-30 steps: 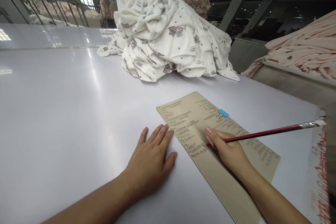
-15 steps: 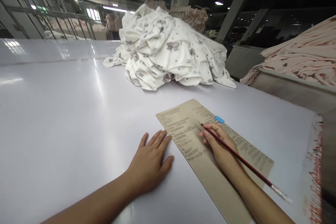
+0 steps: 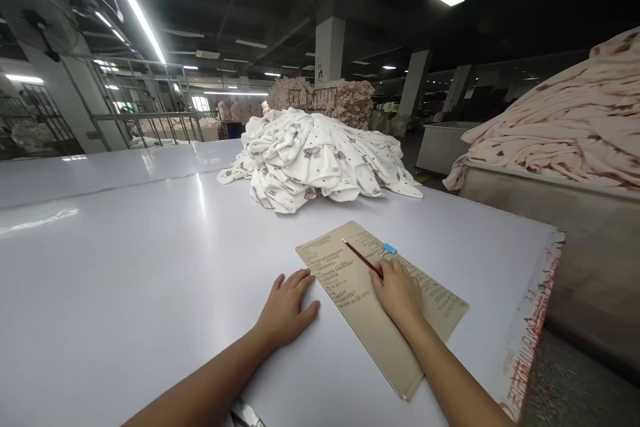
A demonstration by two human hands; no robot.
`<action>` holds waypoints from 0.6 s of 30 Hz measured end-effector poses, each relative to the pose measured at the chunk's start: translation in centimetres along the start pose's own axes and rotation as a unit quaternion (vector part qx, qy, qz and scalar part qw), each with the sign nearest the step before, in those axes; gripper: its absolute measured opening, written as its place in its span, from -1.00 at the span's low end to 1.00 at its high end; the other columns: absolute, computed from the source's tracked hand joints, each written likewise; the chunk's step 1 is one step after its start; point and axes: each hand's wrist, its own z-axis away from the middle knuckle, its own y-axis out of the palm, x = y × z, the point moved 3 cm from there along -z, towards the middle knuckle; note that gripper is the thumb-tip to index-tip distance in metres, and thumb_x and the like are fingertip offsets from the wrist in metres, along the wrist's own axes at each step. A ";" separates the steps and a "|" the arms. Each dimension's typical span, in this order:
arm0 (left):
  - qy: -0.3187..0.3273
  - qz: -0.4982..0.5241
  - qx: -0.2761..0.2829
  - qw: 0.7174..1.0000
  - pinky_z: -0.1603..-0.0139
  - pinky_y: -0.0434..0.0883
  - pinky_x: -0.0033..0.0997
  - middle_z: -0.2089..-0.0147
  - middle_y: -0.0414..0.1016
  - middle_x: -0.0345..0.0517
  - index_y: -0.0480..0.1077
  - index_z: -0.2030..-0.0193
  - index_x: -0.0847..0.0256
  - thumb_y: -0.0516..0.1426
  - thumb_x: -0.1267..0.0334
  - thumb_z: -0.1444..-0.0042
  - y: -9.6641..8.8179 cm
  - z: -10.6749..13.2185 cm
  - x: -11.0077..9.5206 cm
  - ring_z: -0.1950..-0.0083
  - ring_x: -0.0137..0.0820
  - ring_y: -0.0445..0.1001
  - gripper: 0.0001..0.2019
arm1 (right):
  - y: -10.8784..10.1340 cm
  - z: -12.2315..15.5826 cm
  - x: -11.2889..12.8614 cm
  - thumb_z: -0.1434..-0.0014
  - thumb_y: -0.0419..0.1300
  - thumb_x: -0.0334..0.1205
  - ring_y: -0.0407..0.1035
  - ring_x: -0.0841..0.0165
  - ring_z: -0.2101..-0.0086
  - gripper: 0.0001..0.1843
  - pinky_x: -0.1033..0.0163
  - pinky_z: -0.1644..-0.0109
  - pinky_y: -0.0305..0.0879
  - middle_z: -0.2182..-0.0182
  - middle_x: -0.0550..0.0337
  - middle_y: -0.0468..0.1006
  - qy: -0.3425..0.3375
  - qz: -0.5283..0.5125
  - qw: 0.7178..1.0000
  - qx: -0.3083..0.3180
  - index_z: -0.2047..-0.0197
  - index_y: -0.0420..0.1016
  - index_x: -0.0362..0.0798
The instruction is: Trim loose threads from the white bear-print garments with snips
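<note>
Presses left hand [image 3: 287,307] flat, fingers open, empty, on table [image 3: 125,267] just beside sheet [image 3: 340,267]. Grips red pencil [image 3: 361,257] in closed right hand [image 3: 397,290], centre frame, resting on sheet, pencil slanting up-left across the writing. Shows blue clip [image 3: 389,249] just beyond the knuckles, white clothes [image 3: 315,160] heaped behind, pink fabric [image 3: 565,133] far right.

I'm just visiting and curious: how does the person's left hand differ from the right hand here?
The left hand lies flat and empty, fingers stretched out; the right hand is curled around a thin red pencil. The left hand rests on the glossy white table beside the tan printed paper sheet; the right hand rests on that sheet. Both are bare and resting down.
</note>
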 end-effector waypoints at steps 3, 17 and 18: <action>-0.004 0.008 -0.011 1.000 -0.33 -0.07 0.05 -0.31 0.14 -0.11 0.14 -0.23 0.09 -0.03 0.13 -0.18 0.0 0.1 0.0 -0.32 -0.25 0.09 -0.54 | -0.3 0.3 0.4 -0.22 0.14 -0.16 0.37 0.25 0.08 -0.71 0.00 0.04 0.31 0.04 0.10 0.43 -0.001 0.042 0.998 -0.038 0.02 0.38 -0.09; 0.005 -0.003 -0.005 1.000 -0.28 0.04 0.17 -0.31 0.13 -0.06 0.16 -0.24 0.11 0.01 0.22 -0.15 0.2 -0.6 0.6 -0.30 -0.17 0.14 -0.51 | 0.5 -0.4 -0.3 -0.21 0.15 -0.26 0.35 0.24 0.08 -0.71 -0.03 0.02 0.27 0.10 0.12 0.44 -0.033 -0.006 0.993 -0.110 -0.01 0.36 -0.08; 0.012 -0.014 -0.003 1.000 -0.27 0.08 0.18 -0.31 0.13 -0.06 0.16 -0.25 0.12 0.02 0.22 -0.15 0.3 -0.8 0.8 -0.29 -0.16 0.16 -0.51 | 0.7 -0.4 -0.4 -0.20 0.16 -0.28 0.35 0.23 0.07 -0.71 -0.04 0.02 0.27 0.10 0.12 0.44 -0.040 -0.025 0.993 -0.112 -0.01 0.36 -0.08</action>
